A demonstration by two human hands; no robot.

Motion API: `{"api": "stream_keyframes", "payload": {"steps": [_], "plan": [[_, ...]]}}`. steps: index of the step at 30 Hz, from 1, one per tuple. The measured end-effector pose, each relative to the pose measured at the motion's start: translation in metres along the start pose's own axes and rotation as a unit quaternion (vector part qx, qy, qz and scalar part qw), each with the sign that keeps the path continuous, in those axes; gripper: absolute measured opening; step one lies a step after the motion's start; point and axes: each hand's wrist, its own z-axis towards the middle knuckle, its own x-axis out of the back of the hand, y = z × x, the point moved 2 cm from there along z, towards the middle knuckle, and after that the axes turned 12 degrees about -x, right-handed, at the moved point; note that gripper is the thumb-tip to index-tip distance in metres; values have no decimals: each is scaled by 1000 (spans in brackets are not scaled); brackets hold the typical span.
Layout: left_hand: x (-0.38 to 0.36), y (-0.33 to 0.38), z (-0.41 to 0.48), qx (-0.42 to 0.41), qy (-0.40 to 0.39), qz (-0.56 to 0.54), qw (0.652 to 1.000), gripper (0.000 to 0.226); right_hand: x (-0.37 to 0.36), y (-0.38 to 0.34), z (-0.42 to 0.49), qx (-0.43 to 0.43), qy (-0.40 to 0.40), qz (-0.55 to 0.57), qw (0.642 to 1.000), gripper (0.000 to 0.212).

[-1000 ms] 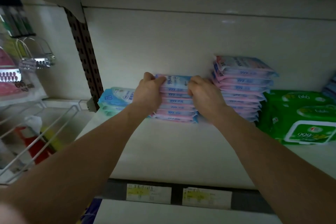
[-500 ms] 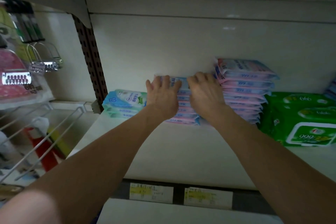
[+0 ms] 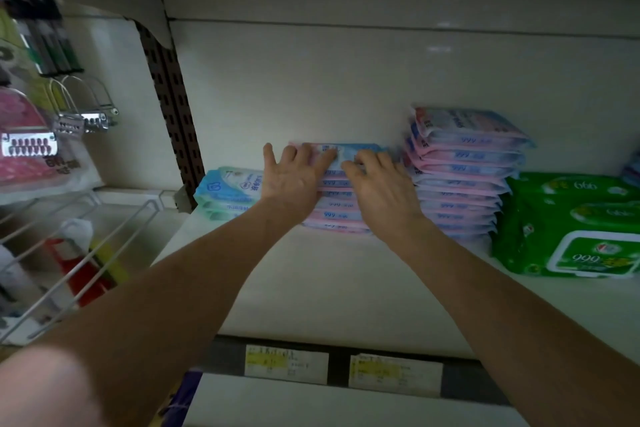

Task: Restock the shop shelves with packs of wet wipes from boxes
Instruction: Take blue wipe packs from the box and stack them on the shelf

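"Head view, both arms reaching up to the shelf [image 3: 329,288]. What are the fingers doing?"

"The left hand [image 3: 291,180] has its fingers [image 3: 304,156] straight and fanned apart, laid flat against the middle stack of wet-wipe packs [image 3: 337,208]. Nothing is curled round a pack. The right hand [image 3: 384,191] lies flat as well, fingers [image 3: 369,161] only slightly bent, tips on the top pack."

"So neither one grips?"

"Neither. Both press or rest on the stack, palms toward its front edge."

"Where does that stack sit?"

"Directly under and behind the fingertips. It is pink and blue packs lying flat, one upon another, near the back panel [image 3: 311,80]. Its front edges show in the gap between the two hands."

"And beside them?"

"Just past the right hand's outer fingers stands a taller stack [image 3: 464,166] of the same kind of packs, close to the middle one. Whether they touch I cannot tell, because the hand covers the gap. Further right of that are green packs [image 3: 568,218]. Just beyond the left hand's outermost finger lies a low pile of teal packs [image 3: 228,191]."

"Anything nearer than the wrists?"

"Two price labels [image 3: 285,363] on the shelf's front strip, below the forearms. Far left of the left fingers is a wire basket [image 3: 86,253] holding blurred goods."
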Motion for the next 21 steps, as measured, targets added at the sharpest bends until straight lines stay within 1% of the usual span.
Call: {"api": "stream_keyframes", "payload": {"steps": [2, 4, 8, 11, 13, 15, 18, 21], "plan": [[0, -2, 1, 9, -6, -9, 1000, 71, 2, 1, -2, 6, -43, 13, 999, 54], [-1, -1, 3, 21, -14, -15, 1000, 71, 8, 1, 0, 0, -58, 16, 998, 51], [7, 5, 2, 30, -44, 0, 999, 79, 18, 0, -1, -1, -99, 29, 995, 46], [19, 15, -9, 53, -7, -5, 999, 78, 30, 1, -7, -22, -101, 49, 993, 42], [27, 25, -21, 72, 22, -21, 997, 71, 35, 3, -16, -48, -108, 72, 990, 40], [32, 38, -35, 93, 20, -41, 995, 63, 40, 5, -30, -79, -125, 105, 983, 39], [37, 58, -57, 133, 10, -120, 984, 50, 46, 7, -52, -123, -134, 177, 967, 34], [42, 80, -81, 164, 39, -255, 952, 40, 51, 8, -80, -166, -154, 245, 943, 28]]}}
